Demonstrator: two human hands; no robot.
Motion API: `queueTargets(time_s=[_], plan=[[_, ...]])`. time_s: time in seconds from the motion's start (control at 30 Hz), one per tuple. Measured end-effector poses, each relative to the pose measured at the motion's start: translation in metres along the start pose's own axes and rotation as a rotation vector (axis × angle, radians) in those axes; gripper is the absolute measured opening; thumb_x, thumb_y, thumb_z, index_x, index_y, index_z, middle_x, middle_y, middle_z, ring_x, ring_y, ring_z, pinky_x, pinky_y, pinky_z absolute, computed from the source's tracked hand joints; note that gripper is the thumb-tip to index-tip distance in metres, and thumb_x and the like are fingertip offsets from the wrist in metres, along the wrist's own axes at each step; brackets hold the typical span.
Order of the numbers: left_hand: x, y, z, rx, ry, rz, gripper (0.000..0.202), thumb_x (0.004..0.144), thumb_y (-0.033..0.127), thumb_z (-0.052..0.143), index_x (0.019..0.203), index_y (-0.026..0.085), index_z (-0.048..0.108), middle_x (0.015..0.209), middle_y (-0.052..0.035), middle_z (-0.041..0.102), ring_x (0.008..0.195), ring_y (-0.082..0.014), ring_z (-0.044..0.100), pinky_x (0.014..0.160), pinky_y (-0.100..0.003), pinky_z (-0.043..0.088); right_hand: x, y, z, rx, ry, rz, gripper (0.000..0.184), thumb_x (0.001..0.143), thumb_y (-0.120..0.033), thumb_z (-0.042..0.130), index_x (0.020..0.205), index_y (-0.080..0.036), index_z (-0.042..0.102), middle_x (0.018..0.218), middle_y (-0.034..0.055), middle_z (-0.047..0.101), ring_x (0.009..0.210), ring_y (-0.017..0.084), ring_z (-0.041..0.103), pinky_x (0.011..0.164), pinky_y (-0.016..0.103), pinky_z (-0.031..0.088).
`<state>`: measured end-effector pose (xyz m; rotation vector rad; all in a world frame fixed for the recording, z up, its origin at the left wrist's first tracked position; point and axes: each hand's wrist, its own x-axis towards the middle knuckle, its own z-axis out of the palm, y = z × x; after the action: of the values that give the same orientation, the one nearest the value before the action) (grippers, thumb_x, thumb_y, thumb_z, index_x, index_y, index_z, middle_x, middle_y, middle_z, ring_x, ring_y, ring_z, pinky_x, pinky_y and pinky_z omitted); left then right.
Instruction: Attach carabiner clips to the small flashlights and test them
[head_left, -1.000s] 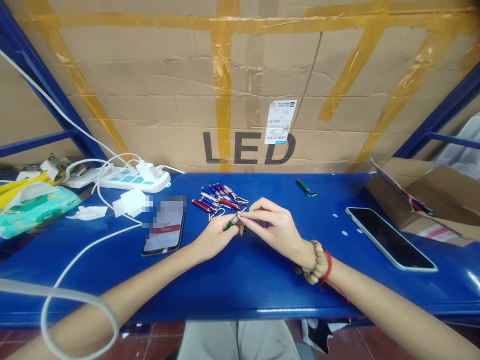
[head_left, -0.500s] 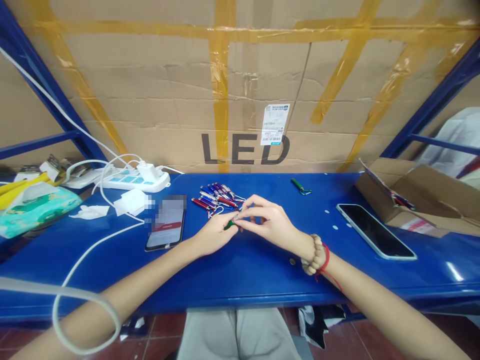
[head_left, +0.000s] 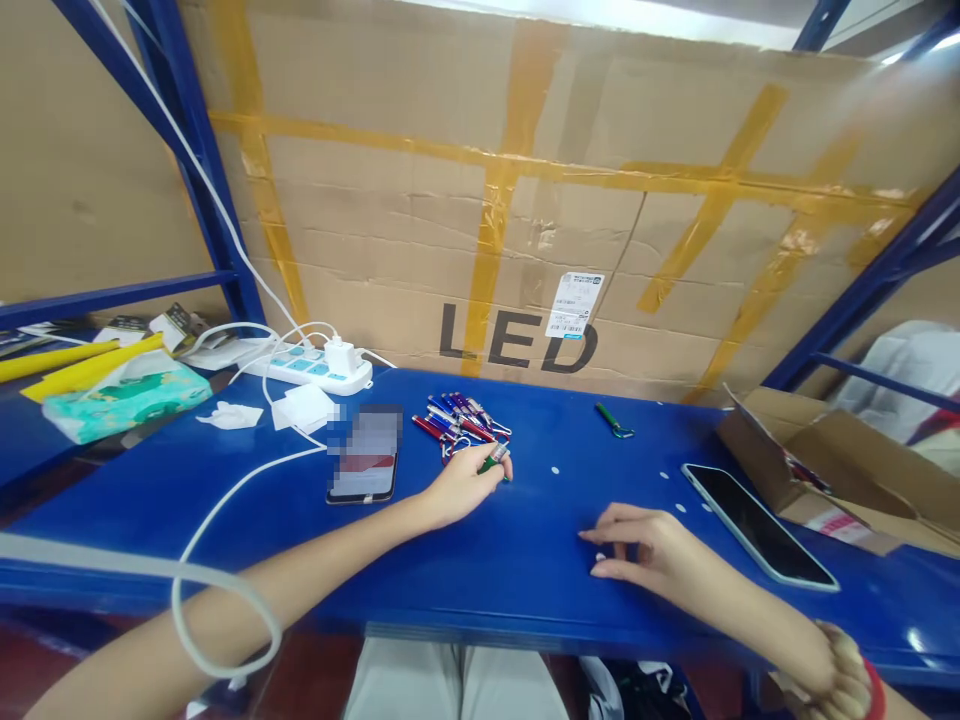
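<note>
My left hand (head_left: 466, 486) is closed around a small green keychain flashlight (head_left: 491, 462), whose silver end sticks up past the fingers. Just behind it lies a pile of similar red, blue and purple keychain flashlights (head_left: 461, 417) with metal clips. Apart from it, to the right, my right hand (head_left: 649, 548) is low over the blue table with thumb and fingers spread. A tiny pale disc (head_left: 600, 557) shows between those fingertips; whether they touch it I cannot tell. Another green keychain flashlight (head_left: 609, 417) with a green clip lies farther back.
A phone (head_left: 367, 455) lies left of the pile, with a white power strip (head_left: 315, 370), cable, paper scraps and a tissue pack (head_left: 127, 400) beyond. To the right are a second phone (head_left: 757, 525), an open cardboard box (head_left: 847, 470) and small white discs (head_left: 555, 470) on the table.
My right hand has left the green flashlight and moved right and down toward the table. My left hand keeps holding the flashlight. The head view has shifted and tilted upward.
</note>
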<state>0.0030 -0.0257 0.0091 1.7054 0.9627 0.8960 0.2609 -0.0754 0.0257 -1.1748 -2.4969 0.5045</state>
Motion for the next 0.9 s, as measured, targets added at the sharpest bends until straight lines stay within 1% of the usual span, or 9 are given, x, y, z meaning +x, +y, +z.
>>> queueTargets(time_s=[0.1, 0.2, 0.33, 0.43, 0.53, 0.6, 0.67, 0.8, 0.9], plan=[[-0.001, 0.001, 0.001, -0.093, 0.001, -0.018, 0.014, 0.079, 0.022, 0.041, 0.071, 0.016, 0.050, 0.059, 0.0044, 0.041, 0.049, -0.0080, 0.035, 0.048, -0.022, 0.032, -0.008, 0.002, 0.010, -0.032, 0.128, -0.019, 0.036, 0.087, -0.047, 0.051, 0.083, -0.021, 0.075, 0.080, 0.0083, 0.069, 0.063, 0.016, 0.066, 0.057, 0.026, 0.056], [-0.001, 0.000, 0.000, -0.122, 0.007, -0.019, 0.015, 0.080, 0.024, 0.041, 0.071, 0.016, 0.050, 0.058, 0.0046, 0.040, 0.048, -0.0078, 0.035, 0.048, -0.021, 0.032, -0.005, 0.002, 0.016, -0.086, 0.226, -0.023, 0.031, 0.089, -0.038, 0.049, 0.083, -0.020, 0.073, 0.082, 0.0085, 0.070, 0.068, 0.018, 0.068, 0.061, 0.027, 0.057], [0.001, -0.004, -0.001, -0.055, -0.004, -0.002, 0.013, 0.078, 0.022, 0.042, 0.071, 0.016, 0.052, 0.063, 0.0029, 0.047, 0.050, -0.0080, 0.038, 0.049, -0.021, 0.033, 0.014, 0.003, 0.022, -0.198, 0.273, -0.058, 0.023, 0.087, -0.024, 0.049, 0.087, -0.018, 0.072, 0.078, 0.0071, 0.071, 0.065, 0.016, 0.067, 0.062, 0.026, 0.057], [0.002, -0.005, -0.002, 0.000, 0.005, 0.010, 0.012, 0.076, 0.019, 0.042, 0.069, 0.016, 0.052, 0.067, 0.0018, 0.050, 0.051, -0.0080, 0.040, 0.049, -0.022, 0.033, 0.037, 0.000, 0.026, -0.249, 0.287, -0.118, 0.022, 0.085, -0.017, 0.051, 0.097, -0.016, 0.070, 0.078, 0.0068, 0.071, 0.069, 0.017, 0.068, 0.065, 0.028, 0.056], [0.003, -0.005, -0.004, 0.041, 0.024, 0.046, 0.013, 0.075, 0.017, 0.040, 0.067, 0.016, 0.051, 0.061, 0.0029, 0.047, 0.051, -0.0093, 0.039, 0.050, -0.022, 0.032, 0.063, -0.013, 0.023, -0.129, 0.383, -0.183, 0.025, 0.085, -0.017, 0.055, 0.107, -0.016, 0.067, 0.086, 0.0065, 0.072, 0.074, 0.017, 0.069, 0.070, 0.028, 0.057], [0.003, -0.006, -0.005, 0.052, 0.027, 0.081, 0.013, 0.075, 0.016, 0.040, 0.067, 0.017, 0.050, 0.057, 0.0038, 0.045, 0.053, -0.0103, 0.040, 0.052, -0.022, 0.033, 0.079, -0.025, 0.020, 0.003, 0.482, -0.208, 0.026, 0.083, -0.020, 0.059, 0.108, -0.018, 0.066, 0.087, 0.0048, 0.073, 0.076, 0.016, 0.069, 0.072, 0.026, 0.057], [0.004, -0.007, -0.006, 0.054, 0.035, 0.099, 0.013, 0.075, 0.015, 0.040, 0.067, 0.017, 0.050, 0.057, 0.0038, 0.045, 0.055, -0.0112, 0.043, 0.054, -0.023, 0.035, 0.094, -0.037, 0.018, 0.089, 0.532, -0.249, 0.025, 0.081, -0.021, 0.062, 0.106, -0.019, 0.067, 0.087, 0.0033, 0.073, 0.078, 0.015, 0.070, 0.072, 0.025, 0.057], [0.007, -0.008, -0.011, 0.085, 0.102, 0.098, 0.012, 0.075, 0.015, 0.040, 0.067, 0.017, 0.048, 0.059, 0.0028, 0.048, 0.062, -0.0135, 0.049, 0.060, -0.024, 0.039, 0.116, -0.047, 0.017, 0.138, 0.514, -0.378, 0.022, 0.081, -0.019, 0.063, 0.103, -0.017, 0.068, 0.086, 0.0032, 0.073, 0.078, 0.014, 0.069, 0.074, 0.024, 0.056], [0.009, -0.007, -0.015, 0.100, 0.147, 0.110, 0.011, 0.074, 0.016, 0.040, 0.067, 0.018, 0.047, 0.061, 0.0023, 0.050, 0.066, -0.0149, 0.050, 0.062, -0.025, 0.040, 0.126, -0.043, 0.019, 0.202, 0.488, -0.387, 0.026, 0.082, -0.018, 0.063, 0.108, -0.017, 0.066, 0.090, 0.0040, 0.073, 0.077, 0.013, 0.069, 0.073, 0.022, 0.056]])
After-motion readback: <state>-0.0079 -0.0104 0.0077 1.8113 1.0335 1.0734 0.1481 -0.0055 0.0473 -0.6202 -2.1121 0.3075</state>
